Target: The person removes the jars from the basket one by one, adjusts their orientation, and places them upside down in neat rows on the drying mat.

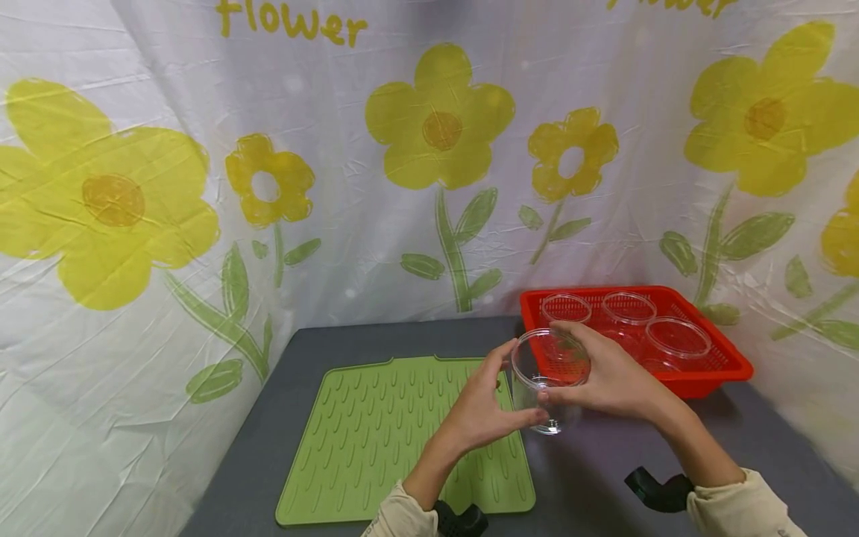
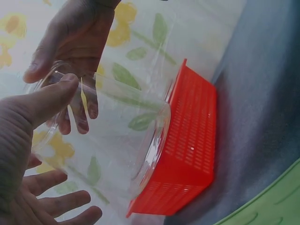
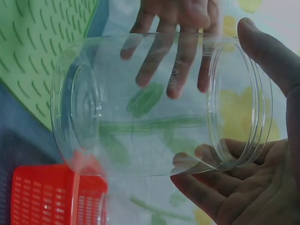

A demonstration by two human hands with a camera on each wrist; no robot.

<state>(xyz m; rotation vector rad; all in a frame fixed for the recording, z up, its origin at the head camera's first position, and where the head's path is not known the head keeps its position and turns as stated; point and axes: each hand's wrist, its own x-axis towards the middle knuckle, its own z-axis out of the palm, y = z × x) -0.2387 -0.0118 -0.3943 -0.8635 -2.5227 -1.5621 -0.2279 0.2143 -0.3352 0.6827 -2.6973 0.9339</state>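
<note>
A clear see-through jar (image 1: 526,391) with a rounded rim is held between both hands, above the dark table beside the mat. My left hand (image 1: 479,410) holds its left side, the thumb across the near wall and the fingers on the far side. On the right, my right hand (image 1: 614,377) grips the jar near its rim, with thumb and fingers on opposite sides. Seen in the right wrist view, the jar (image 3: 136,112) lies sideways across the picture, nothing showing inside it. Its ringed base points left there, its threaded neck toward the right palm.
A red plastic basket (image 1: 705,384) with several clear jars (image 1: 678,339) stands at the back right. On the left of the dark table (image 1: 262,432) lies a green ridged mat (image 1: 376,447). A white flower-printed curtain (image 1: 349,246) hangs behind the table.
</note>
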